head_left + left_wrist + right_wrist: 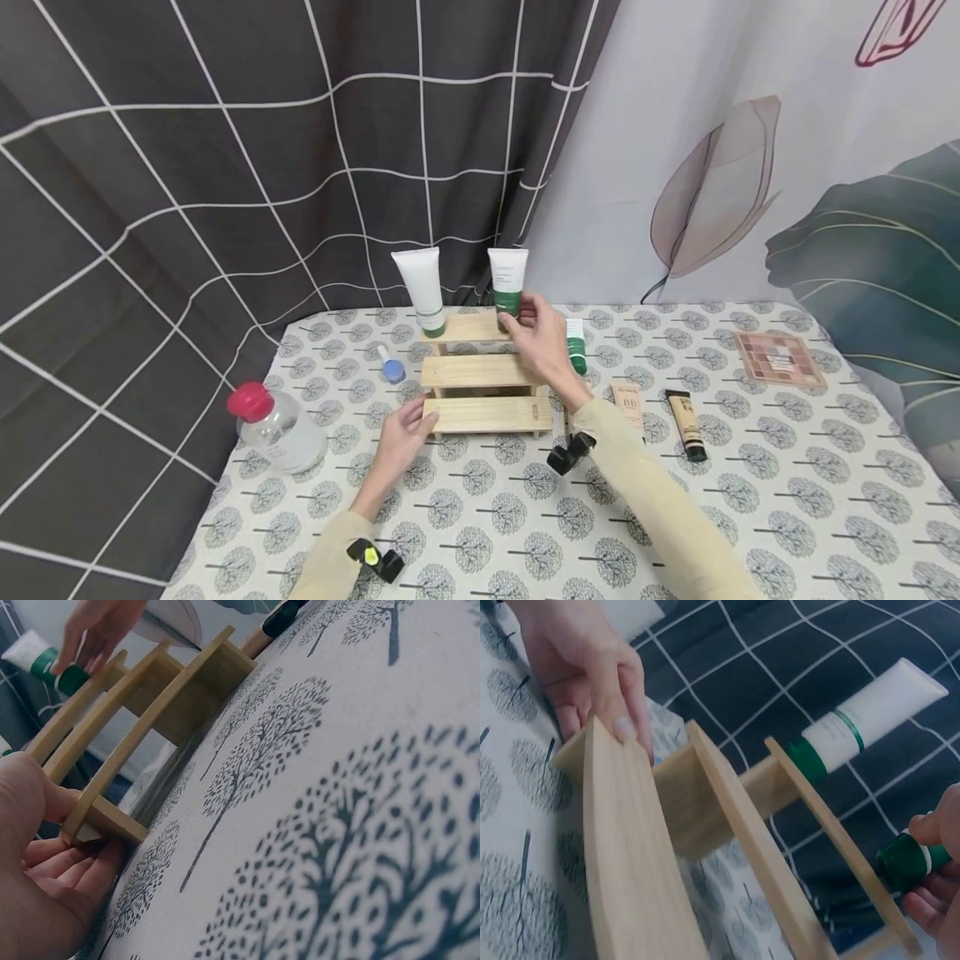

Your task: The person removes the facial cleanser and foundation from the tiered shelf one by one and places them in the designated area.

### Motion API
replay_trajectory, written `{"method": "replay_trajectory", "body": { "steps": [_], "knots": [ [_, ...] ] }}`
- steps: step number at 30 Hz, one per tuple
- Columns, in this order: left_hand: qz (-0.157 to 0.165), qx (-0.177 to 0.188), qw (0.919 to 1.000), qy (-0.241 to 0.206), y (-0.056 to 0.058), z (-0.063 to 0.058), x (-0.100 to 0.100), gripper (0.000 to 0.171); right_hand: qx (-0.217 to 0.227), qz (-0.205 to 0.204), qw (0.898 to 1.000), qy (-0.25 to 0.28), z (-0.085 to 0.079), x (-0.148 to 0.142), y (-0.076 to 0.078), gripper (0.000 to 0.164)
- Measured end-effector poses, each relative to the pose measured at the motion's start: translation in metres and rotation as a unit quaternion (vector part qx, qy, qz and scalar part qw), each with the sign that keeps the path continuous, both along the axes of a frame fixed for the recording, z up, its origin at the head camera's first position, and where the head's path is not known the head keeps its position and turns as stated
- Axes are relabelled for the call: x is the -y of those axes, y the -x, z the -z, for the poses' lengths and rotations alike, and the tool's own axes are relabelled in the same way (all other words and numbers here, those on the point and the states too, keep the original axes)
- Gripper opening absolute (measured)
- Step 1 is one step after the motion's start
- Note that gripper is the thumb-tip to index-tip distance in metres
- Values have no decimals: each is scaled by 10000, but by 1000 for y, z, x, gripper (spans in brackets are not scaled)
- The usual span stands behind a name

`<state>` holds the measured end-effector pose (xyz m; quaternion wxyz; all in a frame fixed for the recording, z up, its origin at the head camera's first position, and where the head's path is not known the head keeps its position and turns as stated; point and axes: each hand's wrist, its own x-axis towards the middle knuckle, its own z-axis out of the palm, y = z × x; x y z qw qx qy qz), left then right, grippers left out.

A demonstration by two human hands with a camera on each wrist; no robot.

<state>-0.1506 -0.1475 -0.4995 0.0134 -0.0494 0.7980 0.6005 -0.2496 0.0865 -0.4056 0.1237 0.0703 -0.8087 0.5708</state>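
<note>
A small wooden three-step rack (487, 371) stands on the patterned cloth. My left hand (402, 433) grips the left end of its lowest step, thumb on top and fingers curled below, as the left wrist view shows. My right hand (542, 337) pinches the lower, green part of a white and green squeeze tube (507, 271), upright at the right end of the top step. Whether its cap touches the wood I cannot tell. A taller white squeeze tube (870, 716) with a green cap stands, slightly tilted, at the top step's left end.
Right of the rack lie another green and white tube (576, 346), a beige BB tube (628, 404), a black-capped tube (684, 421) and an eyeshadow palette (780, 360). On the left are a red-capped clear bottle (281, 429) and a small blue-capped item (392, 369). Curtains hang behind.
</note>
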Motion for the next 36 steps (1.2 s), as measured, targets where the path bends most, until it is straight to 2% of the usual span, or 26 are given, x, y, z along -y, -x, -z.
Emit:
{"method": "replay_trajectory", "body": {
  "steps": [6,17,24,31,36],
  "knots": [
    [-27,6,9999,123,-1,-1,-1,55,-186,238,9995,-77,8,-25,-3,44],
    [34,-37,10000,47,-3,-3,-1,55,-381,593,9968,-384,15,-61,-5,47],
    [1,-34,9999,115,-3,-3,0,55,-112,707,9965,-431,17,-80,-7,47],
    [27,3,9999,107,-3,0,0,54,93,947,9936,-608,28,-102,-10,47],
    [34,-51,9999,109,-2,-1,0,55,443,992,9915,-716,34,-117,-9,50]
  ]
}}
